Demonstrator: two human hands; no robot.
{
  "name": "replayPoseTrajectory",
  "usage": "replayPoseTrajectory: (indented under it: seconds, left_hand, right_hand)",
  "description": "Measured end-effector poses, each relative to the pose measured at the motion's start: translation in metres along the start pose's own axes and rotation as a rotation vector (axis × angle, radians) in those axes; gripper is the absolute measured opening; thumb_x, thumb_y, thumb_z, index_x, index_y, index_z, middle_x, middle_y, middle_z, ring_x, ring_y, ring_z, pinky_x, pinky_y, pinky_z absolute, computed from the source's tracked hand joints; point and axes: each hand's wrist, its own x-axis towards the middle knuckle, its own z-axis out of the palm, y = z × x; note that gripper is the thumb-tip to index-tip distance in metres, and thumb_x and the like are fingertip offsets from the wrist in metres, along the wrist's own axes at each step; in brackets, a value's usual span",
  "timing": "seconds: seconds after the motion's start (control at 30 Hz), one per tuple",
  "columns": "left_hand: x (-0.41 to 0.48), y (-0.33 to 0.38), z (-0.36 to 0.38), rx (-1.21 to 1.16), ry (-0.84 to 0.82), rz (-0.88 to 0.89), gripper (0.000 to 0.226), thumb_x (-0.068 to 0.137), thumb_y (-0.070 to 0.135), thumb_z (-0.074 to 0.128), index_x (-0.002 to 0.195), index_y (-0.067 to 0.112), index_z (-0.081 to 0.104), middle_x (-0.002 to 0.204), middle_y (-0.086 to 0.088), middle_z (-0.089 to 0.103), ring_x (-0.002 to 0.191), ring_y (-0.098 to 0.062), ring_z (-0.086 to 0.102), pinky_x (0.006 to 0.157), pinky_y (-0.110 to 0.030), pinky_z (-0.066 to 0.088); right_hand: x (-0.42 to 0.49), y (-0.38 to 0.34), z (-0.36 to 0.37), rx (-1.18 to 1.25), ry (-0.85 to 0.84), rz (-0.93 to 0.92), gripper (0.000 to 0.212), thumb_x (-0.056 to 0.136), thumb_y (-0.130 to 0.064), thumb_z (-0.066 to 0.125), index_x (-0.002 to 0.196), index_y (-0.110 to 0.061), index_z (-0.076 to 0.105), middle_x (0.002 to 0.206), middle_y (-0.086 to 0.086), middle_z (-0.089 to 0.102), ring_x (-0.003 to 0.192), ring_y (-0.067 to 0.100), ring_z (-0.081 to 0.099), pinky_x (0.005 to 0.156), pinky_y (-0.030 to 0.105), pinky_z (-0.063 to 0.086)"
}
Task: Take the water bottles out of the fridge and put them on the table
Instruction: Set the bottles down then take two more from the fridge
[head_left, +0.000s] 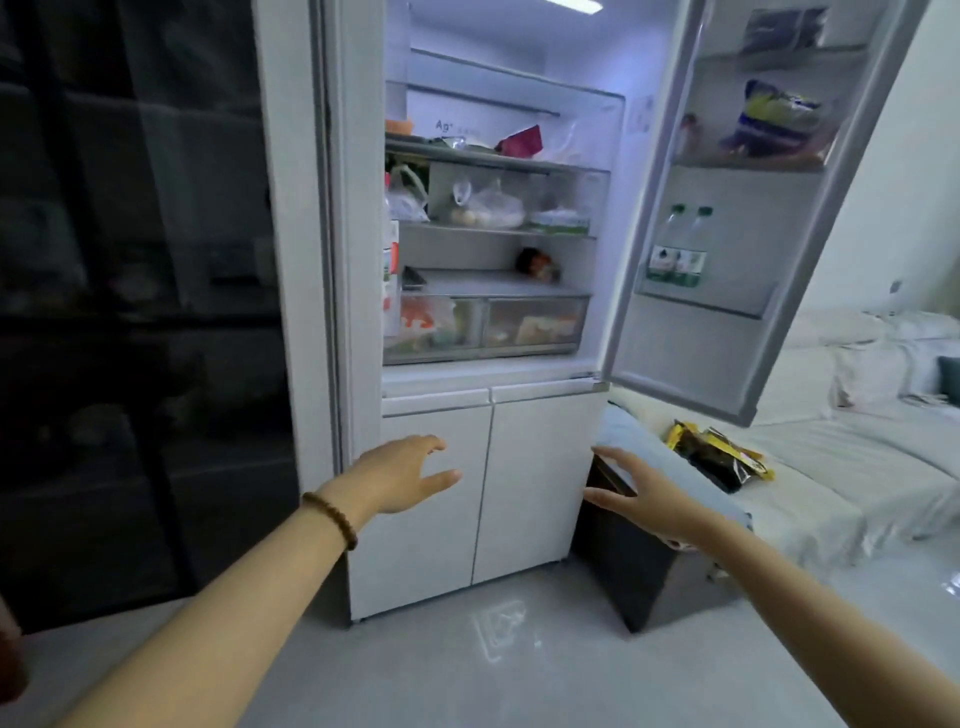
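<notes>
Two clear water bottles (678, 249) with green caps and green labels stand side by side in the lowest bin of the fridge's open right door (737, 332). The white fridge (493, 322) is lit inside, its shelves full of food bags. My left hand (402, 475), with a bead bracelet on the wrist, reaches forward with fingers apart in front of the lower fridge doors. My right hand (636, 496) is also stretched out and holds nothing, well below the bottles.
A dark box-like bin (639, 561) stands on the floor right of the fridge. Behind it a pale sofa (831, 467) carries a yellow-and-black snack bag (719, 454). A dark glass cabinet (135, 312) fills the left side. The grey floor lies below.
</notes>
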Motion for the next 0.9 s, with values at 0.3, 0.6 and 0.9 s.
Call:
replayPoseTrajectory:
  seconds: [0.3,0.6,0.9]
  left_hand:
    - [0.180,0.085,0.006,0.077,-0.001,0.101,0.063,0.089,0.060,0.042,0.139,0.022,0.038,0.144,-0.001,0.044,0.127,-0.021,0.046,0.104,-0.037,0.039]
    - [0.374,0.183,-0.014,0.043,-0.009,0.271,0.058,0.089,0.057,0.045,0.134,0.019,0.046,0.138,-0.003,0.051,0.122,-0.022,0.050,0.099,-0.034,0.041]
    - [0.536,0.252,-0.020,0.020,0.135,0.329,0.058,0.090,0.056,0.045,0.135,0.020,0.043,0.137,-0.003,0.051,0.119,-0.023,0.051,0.098,-0.037,0.042]
  right_hand:
    - [0.066,0.124,-0.107,-0.071,0.136,0.109,0.072,0.081,-0.049,0.065,0.142,-0.028,0.033,0.147,-0.005,0.038,0.130,0.011,0.039,0.105,0.025,0.030]
    - [0.177,0.199,-0.204,-0.123,0.180,0.198,0.063,0.084,-0.047,0.062,0.139,-0.030,0.036,0.144,-0.003,0.043,0.122,0.012,0.045,0.097,0.023,0.036]
    - [0.295,0.275,-0.301,-0.172,0.286,0.096,0.065,0.082,-0.043,0.066,0.139,-0.027,0.039,0.148,-0.004,0.039,0.134,0.013,0.038,0.108,0.029,0.029]
